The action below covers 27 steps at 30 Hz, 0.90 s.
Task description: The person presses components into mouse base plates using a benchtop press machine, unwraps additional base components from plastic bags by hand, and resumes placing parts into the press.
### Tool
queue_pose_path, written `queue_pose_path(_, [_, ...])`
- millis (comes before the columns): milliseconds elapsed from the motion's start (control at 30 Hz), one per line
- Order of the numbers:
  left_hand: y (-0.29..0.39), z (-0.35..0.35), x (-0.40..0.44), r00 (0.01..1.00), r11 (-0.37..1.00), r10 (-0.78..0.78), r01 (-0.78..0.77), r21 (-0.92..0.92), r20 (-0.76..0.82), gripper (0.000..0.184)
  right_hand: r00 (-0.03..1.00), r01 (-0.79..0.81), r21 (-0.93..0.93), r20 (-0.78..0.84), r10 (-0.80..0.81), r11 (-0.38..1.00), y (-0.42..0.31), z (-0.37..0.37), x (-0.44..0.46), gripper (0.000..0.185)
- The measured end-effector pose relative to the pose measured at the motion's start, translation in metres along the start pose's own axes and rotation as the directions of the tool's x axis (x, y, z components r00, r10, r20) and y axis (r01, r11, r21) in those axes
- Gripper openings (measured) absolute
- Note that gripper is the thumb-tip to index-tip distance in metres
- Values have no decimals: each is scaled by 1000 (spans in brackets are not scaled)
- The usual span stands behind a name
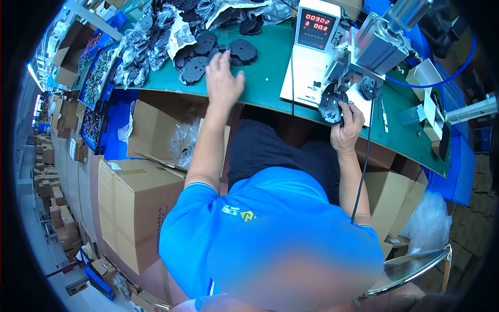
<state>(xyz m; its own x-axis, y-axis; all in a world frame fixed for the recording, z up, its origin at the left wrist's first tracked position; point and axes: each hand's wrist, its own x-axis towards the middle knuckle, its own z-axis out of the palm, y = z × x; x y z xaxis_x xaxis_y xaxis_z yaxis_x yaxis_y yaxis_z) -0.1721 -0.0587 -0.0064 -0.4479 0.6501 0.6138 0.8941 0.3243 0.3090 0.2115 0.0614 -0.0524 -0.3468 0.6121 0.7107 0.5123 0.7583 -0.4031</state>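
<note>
My left hand [223, 82] reaches over the green bench with its fingers apart and holds nothing. Its fingertips are beside a group of round black plastic parts [243, 52]. My right hand [347, 127] has its fingers closed on the edge of a black disc [331, 105], which lies at the front of the white machine base [301, 78]. Above that disc stands the machine's metal press head [345, 73]. A second black disc [369, 88] sits to the right on the base. The machine's display [315, 28] shows red digits.
Plastic-wrapped parts [148, 39] lie at the bench's back left, by blue bins of small parts [99, 78]. A black cable [364, 171] hangs past my right arm. A white pen-like tool [384, 115] and a small clear container [411, 115] are at the right. Cardboard boxes [125, 203] stand below.
</note>
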Motion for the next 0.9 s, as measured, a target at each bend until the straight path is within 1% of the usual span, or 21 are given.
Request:
queue_pose_path(67, [-16,-7,13,988,987,-113,99,125,103,78,1000,1,2,-4,-1,1000,-1,0,1,60])
queue_pose_path(100, [-22,-8,17,989,988,-110,97,124,102,78,1000,1,4,-4,-1,1000,-1,-1,1,59])
queue_pose_path(167, [-33,-10,25,948,972,-191,146,184,256,77,1000,3,6,-7,-3,1000,-1,-1,0,59])
queue_pose_path(200, [-40,-9,29,949,973,-188,144,182,254,77,1000,3,9,-7,-3,1000,-1,-1,0,58])
queue_pose_path(267, [-54,-1,29,929,977,-165,108,185,332,77,1000,4,7,-10,-4,1000,-2,-1,1,58])
queue_pose_path(300, [-54,-1,28,955,977,-102,44,210,277,77,1000,5,7,-11,-5,1000,-2,-1,1,58])
queue_pose_path(333, [-54,0,27,955,977,-99,41,207,280,77,1000,2,3,-12,-2,1000,-1,-2,0,58])
queue_pose_path(400, [-54,0,25,967,981,-141,107,161,213,66,1000,10,-16,-4,-10,1000,-1,-1,0,57])
queue_pose_path(433, [-56,2,25,967,981,-141,108,159,214,66,1000,10,-18,-3,-10,1000,-1,-1,0,57])
queue_pose_path(500, [-64,4,24,987,964,-132,106,244,94,51,1000,11,-14,-9,-11,1000,-2,-1,1,57])
queue_pose_path(533, [-67,4,22,986,964,-133,107,243,96,51,1000,11,-16,-6,-11,1000,-3,-2,1,57])
queue_pose_path(567, [-70,3,20,996,963,-78,89,256,-53,45,1000,8,-11,-10,-8,1000,-3,-2,1,57])
queue_pose_path(600, [-70,2,19,979,960,-17,72,270,-201,39,1000,6,-7,-14,-6,1000,-4,-2,1,56])
queue_pose_path(633, [-62,-6,19,956,970,0,71,231,-293,37,1000,6,-9,-16,-6,1000,-4,-1,2,56])
queue_pose_path(667, [-54,-14,19,956,971,0,71,230,-292,37,1000,8,-13,-20,-8,1000,-4,-1,2,56])
queue_pose_path(733, [-30,-33,15,932,999,32,-20,37,-362,38,1000,12,-14,-20,-12,1000,-4,-1,1,55])
queue_pose_path(767, [-17,-38,12,945,995,-28,-5,-99,-327,39,1000,8,-22,-16,-8,1000,-4,-1,1,55])
queue_pose_path(800, [-5,-40,8,958,962,-136,67,-264,-252,36,1000,4,-29,-14,-5,1000,-4,0,2,54])
queue_pose_path(867, [10,-39,4,982,827,-186,151,-541,-10,35,1000,12,-35,-22,-13,999,-4,1,3,54])
queue_pose_path(900, [11,-33,2,963,770,-207,269,-579,172,34,999,16,-42,-29,-17,999,-5,1,3,53])
